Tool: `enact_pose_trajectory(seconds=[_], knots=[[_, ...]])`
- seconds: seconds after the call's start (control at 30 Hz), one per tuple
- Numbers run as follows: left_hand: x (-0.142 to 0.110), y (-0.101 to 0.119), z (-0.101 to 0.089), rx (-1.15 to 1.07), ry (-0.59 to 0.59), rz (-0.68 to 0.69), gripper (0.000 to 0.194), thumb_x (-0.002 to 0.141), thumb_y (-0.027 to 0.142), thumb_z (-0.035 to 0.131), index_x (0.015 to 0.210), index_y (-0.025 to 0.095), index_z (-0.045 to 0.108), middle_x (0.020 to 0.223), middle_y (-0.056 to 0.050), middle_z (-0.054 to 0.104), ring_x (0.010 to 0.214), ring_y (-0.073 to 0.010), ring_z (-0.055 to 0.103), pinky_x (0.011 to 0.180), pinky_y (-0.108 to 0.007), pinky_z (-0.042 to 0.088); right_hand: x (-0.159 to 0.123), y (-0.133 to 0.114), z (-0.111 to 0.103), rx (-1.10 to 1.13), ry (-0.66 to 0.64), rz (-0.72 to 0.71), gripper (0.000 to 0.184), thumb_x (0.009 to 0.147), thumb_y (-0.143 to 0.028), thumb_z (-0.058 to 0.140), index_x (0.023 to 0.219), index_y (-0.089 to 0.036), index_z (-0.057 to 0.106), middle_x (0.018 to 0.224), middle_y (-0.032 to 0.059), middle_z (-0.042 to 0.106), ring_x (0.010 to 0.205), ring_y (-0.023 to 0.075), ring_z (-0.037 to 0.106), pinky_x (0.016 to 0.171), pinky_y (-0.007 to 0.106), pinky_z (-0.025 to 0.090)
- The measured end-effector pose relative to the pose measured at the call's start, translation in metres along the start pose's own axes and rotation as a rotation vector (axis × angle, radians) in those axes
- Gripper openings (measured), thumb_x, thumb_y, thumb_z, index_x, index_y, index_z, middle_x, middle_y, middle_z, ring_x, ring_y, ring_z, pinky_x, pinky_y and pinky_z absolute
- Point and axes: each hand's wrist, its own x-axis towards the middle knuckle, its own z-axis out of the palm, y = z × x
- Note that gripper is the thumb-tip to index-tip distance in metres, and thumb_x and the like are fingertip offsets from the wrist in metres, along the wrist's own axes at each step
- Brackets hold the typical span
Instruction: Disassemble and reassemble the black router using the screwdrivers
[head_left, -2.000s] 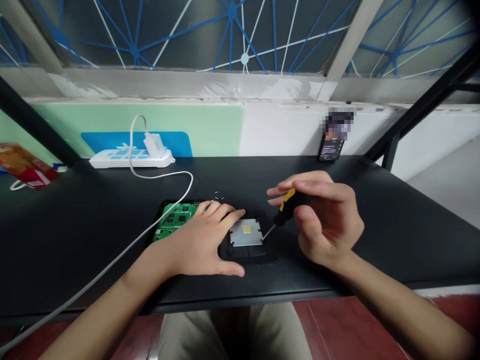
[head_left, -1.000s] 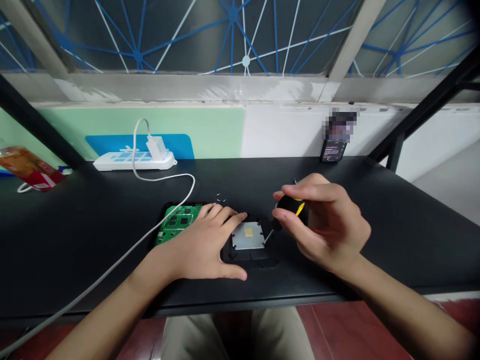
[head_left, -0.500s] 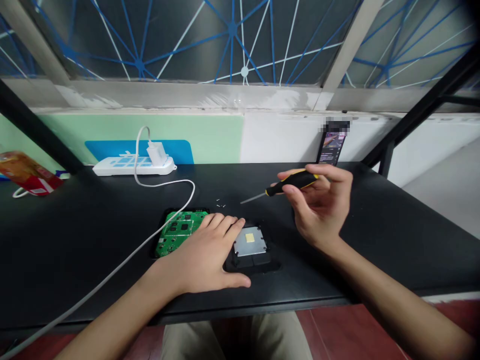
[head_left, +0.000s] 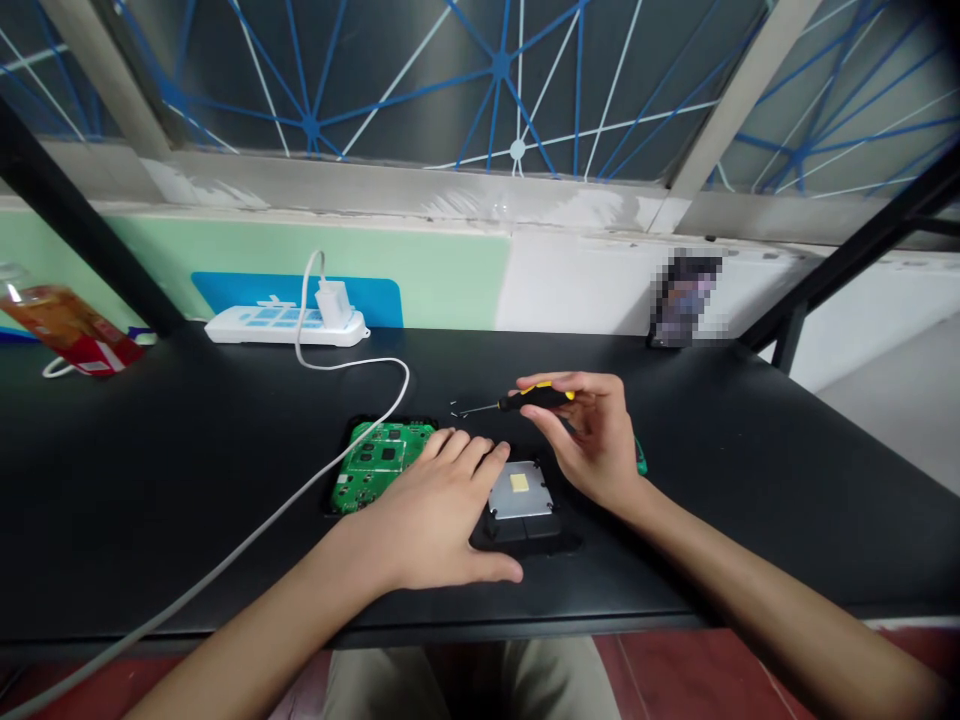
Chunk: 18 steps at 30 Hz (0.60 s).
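- The right hand [head_left: 589, 435] pinches a yellow-and-black screwdriver [head_left: 511, 403] between thumb and fingers near the handle's rear, closed enough to hold it firmly; a light pinch like this probably suits fine pointing better than force.
- The shaft points left, lying nearly level, its tip among the tiny pale pieces [head_left: 464, 415] on the table [head_left: 712, 480]; they look like screws, but are too small to be sure. Whether the tip touches one cannot be told.
- At so low an angle, a slow approach seems wise, since a nudge could roll or scatter such pieces.
- The left hand [head_left: 454, 530] is palm down with fingers spread and thumb out, closed on nothing visible; its fingertips are at the left edge of a black casing [head_left: 525, 530]. How hard it presses cannot be told, but a calm, flat hand should keep the casing from sliding.
- The casing bears a silver plate [head_left: 536, 502] with a pale square pad [head_left: 519, 483]; fingers are best kept off that pad.
- Left of it lies a green circuit board [head_left: 367, 485], crossed by a white cable [head_left: 405, 368]; a forearm could snag that cable, so small movements would help.
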Motion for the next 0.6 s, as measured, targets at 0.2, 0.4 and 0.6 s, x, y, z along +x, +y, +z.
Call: enact_pose_trajectory(seconds=[0.2,0.4,0.6], knots=[[0.001,0.001,-0.002,0.005,-0.016,-0.014,0.100,0.079,0.075,0.064,0.150,0.010,0.039,0.137,-0.017,0.054,0.126,-0.0390,0.046,0.111,-0.052,0.031,-0.001,0.003,0.001,-0.021,-0.001,-0.005,0.039,0.087,-0.012,0.069,0.112,-0.027,0.044,0.114,0.0055,0.070,0.102,0.0185,0.074,0.076,0.035,0.065],[0.001,-0.001,0.000,0.003,-0.013,-0.007,0.102,0.079,0.077,0.064,0.151,0.010,0.038,0.141,-0.017,0.052,0.128,-0.0385,0.045,0.113,-0.052,0.029,0.000,0.002,-0.001,0.000,0.037,0.000,0.038,0.087,-0.015,0.069,0.113,-0.027,0.043,0.114,0.0054,0.071,0.101,0.0188,0.074,0.079,0.037,0.066],[0.000,-0.001,0.000,-0.009,0.017,-0.025,0.098,0.075,0.077,0.067,0.144,0.010,0.045,0.140,-0.017,0.053,0.124,-0.0381,0.048,0.111,-0.050,0.032,0.009,-0.006,-0.008,0.155,0.214,0.045,0.036,0.089,-0.014,0.067,0.114,-0.027,0.045,0.106,0.0029,0.072,0.091,0.0154,0.075,0.076,0.032,0.066]])
